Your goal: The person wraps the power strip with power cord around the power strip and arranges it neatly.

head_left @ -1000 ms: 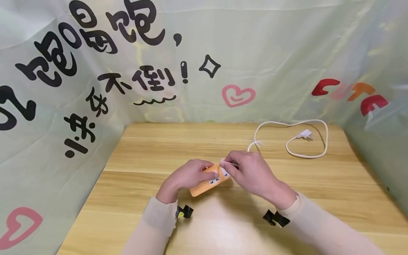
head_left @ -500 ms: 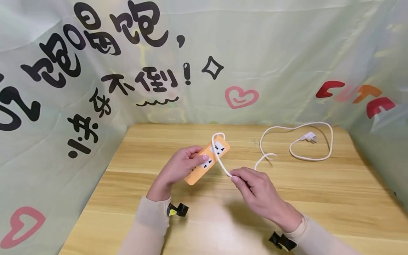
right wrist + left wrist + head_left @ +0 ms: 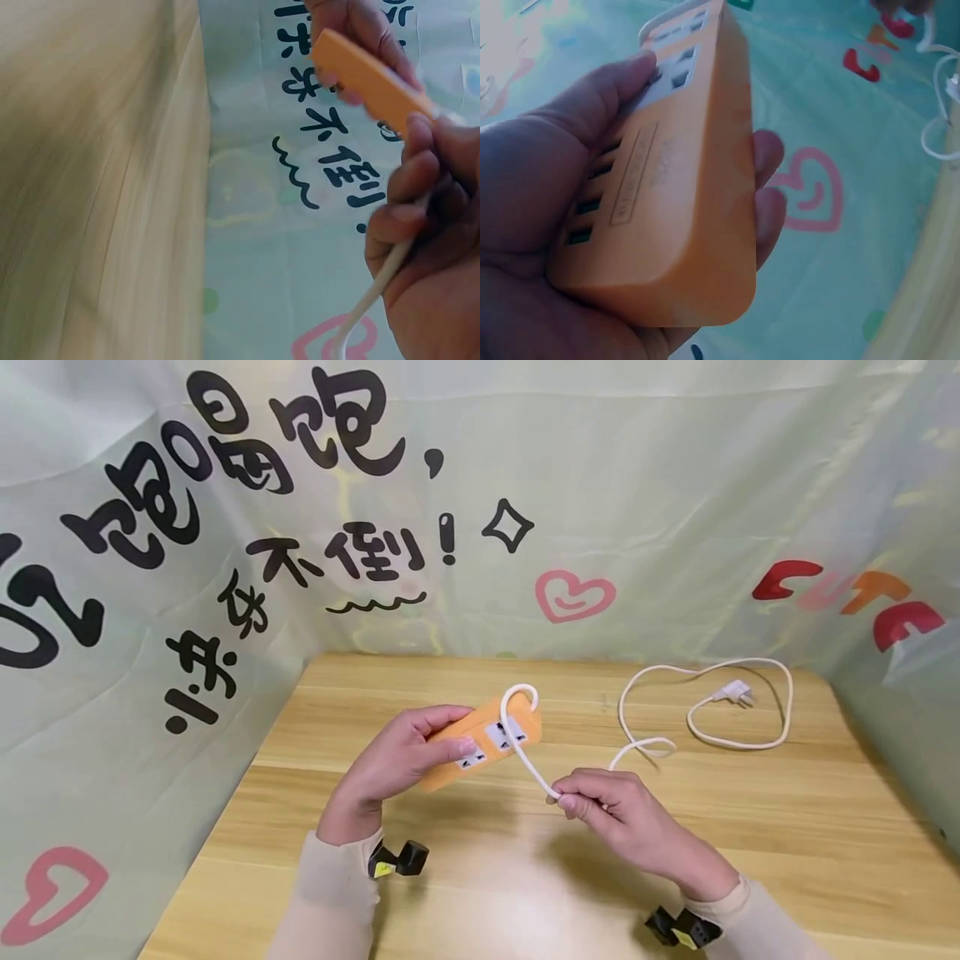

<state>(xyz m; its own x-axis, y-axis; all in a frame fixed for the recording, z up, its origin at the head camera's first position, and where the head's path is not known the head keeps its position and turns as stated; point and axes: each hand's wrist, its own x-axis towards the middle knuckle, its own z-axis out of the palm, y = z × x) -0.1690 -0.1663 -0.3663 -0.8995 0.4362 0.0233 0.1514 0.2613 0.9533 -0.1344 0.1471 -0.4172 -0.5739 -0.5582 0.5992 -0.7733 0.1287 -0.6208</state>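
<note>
My left hand point(image 3: 405, 752) grips an orange power strip point(image 3: 487, 735) above the table, thumb on its socket face. In the left wrist view the power strip point(image 3: 697, 172) shows white socket panels and several dark slots along one side, with fingertips point(image 3: 769, 214) curled round its far edge. A white power cord point(image 3: 525, 758) leaves the far end of the strip, loops over and runs to my right hand point(image 3: 622, 814), which pinches it between thumb and fingers. The right wrist view shows the cord point(image 3: 382, 277) passing through the curled fingers of the right hand point(image 3: 427, 247).
The rest of the cord lies in loose loops at the back right of the wooden table point(image 3: 480, 877), ending in a white plug point(image 3: 733, 692). A printed fabric backdrop point(image 3: 675, 510) encloses the table at the back and sides.
The right hand has drawn away from the strip toward the lower right with the cord, which now arches between the hands. The left hand has lifted the strip and shifted slightly left.
</note>
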